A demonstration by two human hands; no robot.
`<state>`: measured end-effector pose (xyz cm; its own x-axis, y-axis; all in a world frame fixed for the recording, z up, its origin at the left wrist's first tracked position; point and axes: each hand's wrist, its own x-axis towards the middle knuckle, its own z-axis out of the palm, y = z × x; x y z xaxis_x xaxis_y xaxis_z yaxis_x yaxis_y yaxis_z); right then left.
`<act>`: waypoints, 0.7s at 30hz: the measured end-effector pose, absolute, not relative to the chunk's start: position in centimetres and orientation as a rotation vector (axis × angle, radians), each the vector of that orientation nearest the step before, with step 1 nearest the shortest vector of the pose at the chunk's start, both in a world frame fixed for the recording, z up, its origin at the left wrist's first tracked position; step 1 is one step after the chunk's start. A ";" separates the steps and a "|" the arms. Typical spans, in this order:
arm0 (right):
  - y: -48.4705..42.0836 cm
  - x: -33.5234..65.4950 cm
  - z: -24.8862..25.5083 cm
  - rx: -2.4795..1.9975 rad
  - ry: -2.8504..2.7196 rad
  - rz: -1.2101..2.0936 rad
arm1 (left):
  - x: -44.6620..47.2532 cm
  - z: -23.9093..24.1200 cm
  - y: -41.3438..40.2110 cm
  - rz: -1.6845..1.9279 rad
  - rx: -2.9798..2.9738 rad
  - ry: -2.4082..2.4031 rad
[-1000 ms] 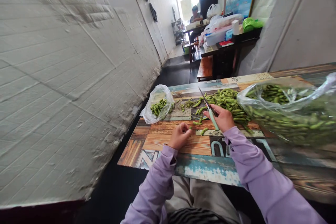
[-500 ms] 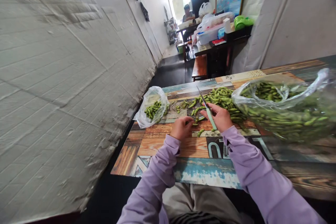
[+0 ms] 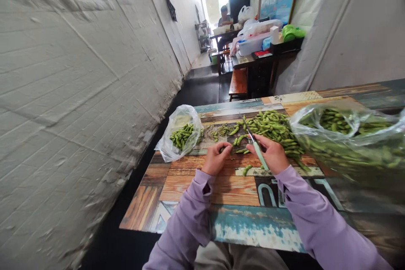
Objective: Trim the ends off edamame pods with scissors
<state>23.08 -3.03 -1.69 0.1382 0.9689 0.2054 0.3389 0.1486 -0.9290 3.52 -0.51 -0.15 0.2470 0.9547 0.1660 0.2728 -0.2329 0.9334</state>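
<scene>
My right hand (image 3: pixel 271 155) is closed round the pale green handle of a knife (image 3: pixel 255 144), its blade pointing away over the table. My left hand (image 3: pixel 215 160) is closed in a pinch on a green pod (image 3: pixel 223 149) lying on the table just left of the blade. A loose heap of green pods (image 3: pixel 274 125) spreads behind and to the right of the knife. A few single pods (image 3: pixel 247 169) lie between my hands. Trimmed scraps (image 3: pixel 223 130) sit further back.
A small clear bag of pods (image 3: pixel 181 132) stands at the left of the patterned table (image 3: pixel 240 196). A large clear bag of pods (image 3: pixel 351 139) fills the right. A white tiled wall runs close on the left. Far back, a person sits at another table.
My left hand has moved forward from the near table to the pods beside the blade. The right hand with the knife has stayed about where it was. The view has tipped down slightly.
</scene>
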 end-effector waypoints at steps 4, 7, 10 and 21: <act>-3.6 22.5 -1.5 -1.375 -1.406 0.860 | 3.0 0.4 -0.6 1.064 1.131 0.931; -3.8 22.4 -1.9 -1.370 -1.435 0.910 | 3.1 1.0 -1.0 1.013 0.916 0.797; -3.9 22.3 -2.5 -1.357 -1.444 0.960 | 3.2 1.3 -1.2 0.999 0.845 0.751; -4.6 22.1 -2.0 -1.350 -1.734 0.810 | 3.0 0.5 -0.8 1.105 1.089 0.869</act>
<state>22.09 -4.56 -2.00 -0.1335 0.9721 0.1928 0.4762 0.2335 -0.8477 3.04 -0.79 0.55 0.2461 0.9690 -0.0190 -0.2476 0.0818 0.9654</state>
